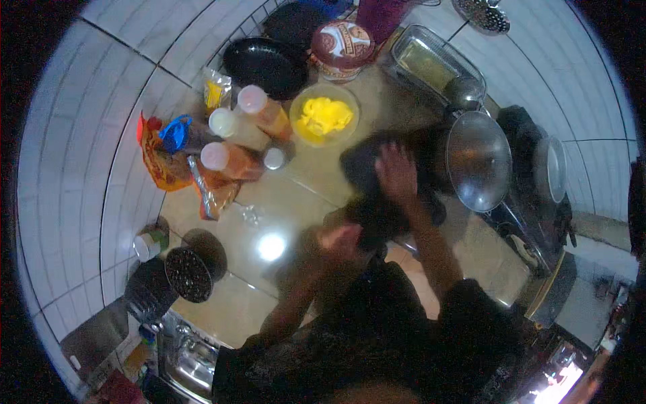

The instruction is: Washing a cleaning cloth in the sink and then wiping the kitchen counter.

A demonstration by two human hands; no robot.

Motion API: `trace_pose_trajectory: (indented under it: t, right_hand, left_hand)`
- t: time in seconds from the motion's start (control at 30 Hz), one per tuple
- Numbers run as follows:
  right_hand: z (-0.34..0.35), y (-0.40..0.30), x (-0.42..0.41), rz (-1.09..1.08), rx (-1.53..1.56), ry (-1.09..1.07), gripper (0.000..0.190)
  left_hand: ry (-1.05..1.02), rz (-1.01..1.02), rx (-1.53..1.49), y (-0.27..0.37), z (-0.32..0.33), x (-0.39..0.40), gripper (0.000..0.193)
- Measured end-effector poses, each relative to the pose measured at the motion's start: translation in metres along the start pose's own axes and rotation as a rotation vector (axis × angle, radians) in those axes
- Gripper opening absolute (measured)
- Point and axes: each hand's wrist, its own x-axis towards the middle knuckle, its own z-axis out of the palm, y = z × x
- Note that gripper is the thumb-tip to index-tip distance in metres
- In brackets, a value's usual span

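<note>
My right hand [397, 169] lies flat, fingers extended, over a dark object [359, 157] on the tiled counter. Blur and poor light hide what that object is. Close to its near edge, my left hand [343, 241] is bent and blurred. Whether the left fingers grip the dark object cannot be made out. Beyond both hands stands a clear bowl [298, 132] holding a soft yellow spread [325, 117].
Several capped bottles [233, 156] and an orange packet [161, 164] stand left. A lidded tub [343, 48], black pan [262, 65] and glass baking dish [426, 65] line the back. A round metal pan or sieve [479, 161] is right; a sink [189, 361] lies lower left.
</note>
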Motion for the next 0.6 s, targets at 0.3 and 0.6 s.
trace_pose_trajectory:
  t: [0.3,0.6]
  right_hand:
    - [0.042,-0.119,-0.083,-0.2,-0.388,0.374,0.056]
    - [0.014,-0.067,-0.122,-0.324,1.061,-0.04,0.025]
  left_hand:
    - [0.041,-0.048,0.011,0.025,0.002,0.001,0.011]
    - [0.093,0.007,0.565,0.022,0.015,-0.029,0.05]
